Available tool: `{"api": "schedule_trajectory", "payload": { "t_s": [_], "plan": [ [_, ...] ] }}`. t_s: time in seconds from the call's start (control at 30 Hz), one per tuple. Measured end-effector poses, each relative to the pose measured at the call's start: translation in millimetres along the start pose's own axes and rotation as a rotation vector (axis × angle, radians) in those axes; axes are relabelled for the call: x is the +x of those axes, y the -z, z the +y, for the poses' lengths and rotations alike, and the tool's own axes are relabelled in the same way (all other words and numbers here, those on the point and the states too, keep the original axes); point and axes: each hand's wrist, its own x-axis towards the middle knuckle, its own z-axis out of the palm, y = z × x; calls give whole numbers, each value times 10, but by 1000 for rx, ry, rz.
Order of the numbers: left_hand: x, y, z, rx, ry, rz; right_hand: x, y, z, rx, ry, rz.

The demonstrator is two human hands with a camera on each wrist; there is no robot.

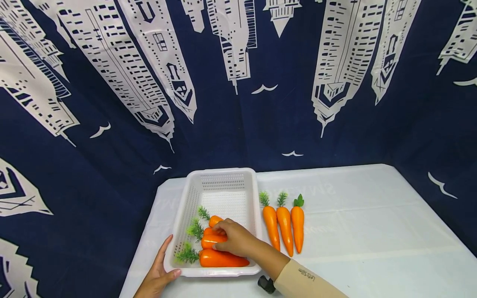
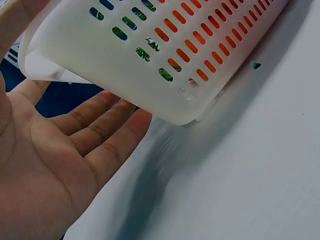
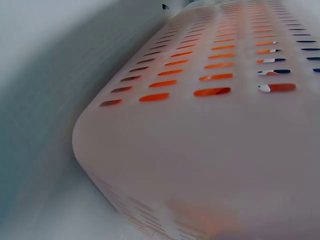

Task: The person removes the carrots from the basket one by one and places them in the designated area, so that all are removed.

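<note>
A white perforated plastic basket [image 1: 257, 223] holds several orange toy carrots with green tops, lying crosswise in its near half. My right hand [image 1: 234, 238] reaches in over the right rim and grips one carrot [image 1: 208, 242] between thumb and fingers. Nearest the front wall lies another carrot [image 1: 223, 258]. My left hand [image 1: 158, 271] rests at the basket's near left corner, thumb by the front rim. In the left wrist view its fingers [image 2: 95, 120] stretch out straight along the basket's side. The right wrist view shows only the basket's outer wall [image 3: 200, 145], carrots orange through the slots.
Three more carrots [image 1: 285, 227] lie side by side on the white table [image 1: 365, 231], just right of the basket. A dark blue cloth [image 1: 261, 124] with white building prints hangs behind the table. A small black object [image 1: 266, 284] shows beneath the right wrist.
</note>
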Motion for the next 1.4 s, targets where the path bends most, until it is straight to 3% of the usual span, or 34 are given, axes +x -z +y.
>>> {"api": "schedule_trajectory", "payload": {
  "t_s": [0.5,0.93,1.4],
  "plan": [
    [-2,2,-5,9,2,-10,-18,-17,-14,-100,1,19],
    [-12,0,11,44,12,5,0,-39,-4,-94,-33,14],
    [-20,-21,8,11,8,7,-11,-49,2,-90,-87,-4]
  ]
}}
